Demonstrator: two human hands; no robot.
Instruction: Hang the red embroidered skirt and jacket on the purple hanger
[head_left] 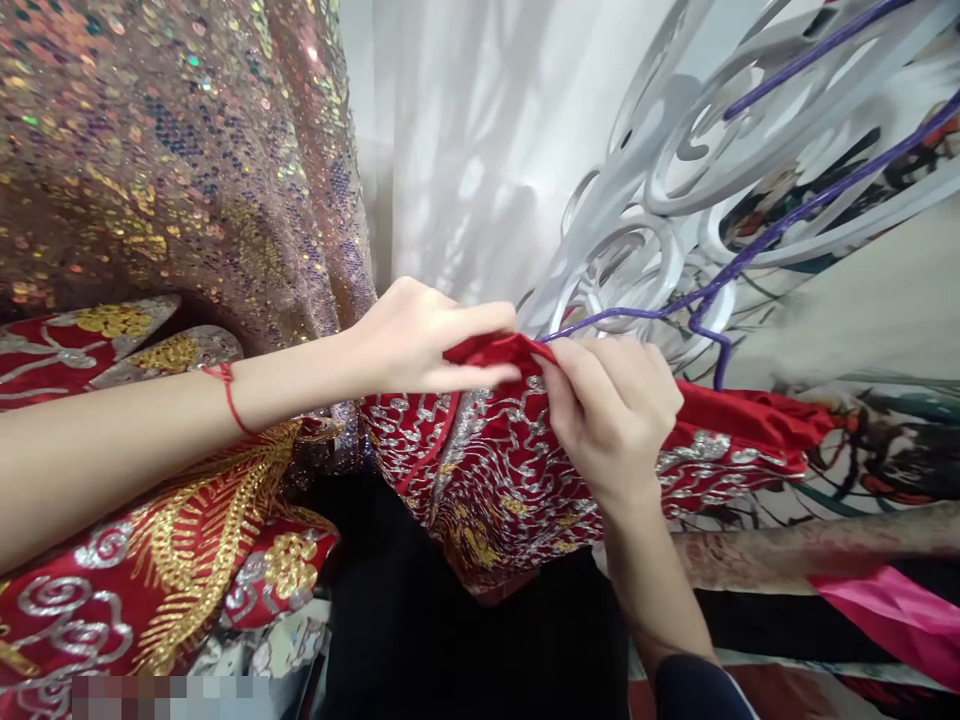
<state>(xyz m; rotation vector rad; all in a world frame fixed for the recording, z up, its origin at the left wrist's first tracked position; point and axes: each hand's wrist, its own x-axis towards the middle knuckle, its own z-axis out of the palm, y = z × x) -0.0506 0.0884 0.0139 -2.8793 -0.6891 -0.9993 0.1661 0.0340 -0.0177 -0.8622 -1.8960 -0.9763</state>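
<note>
A red garment (495, 470) with silver and gold embroidery hangs in the middle of the head view on a purple wire hanger (757, 245). My left hand (420, 335), with a red string at the wrist, pinches the garment's red collar from the left. My right hand (611, 405) pinches the same collar edge from the right, just below the hanger's wire. Both hands are closed on the cloth and almost touch each other.
A sequined iridescent fabric (187, 160) hangs at upper left. Another red and gold embroidered garment (165, 560) lies at lower left. A white curtain (465, 130) and a white scrolled metal frame (660, 190) stand behind. Pink cloth (892, 615) lies at lower right.
</note>
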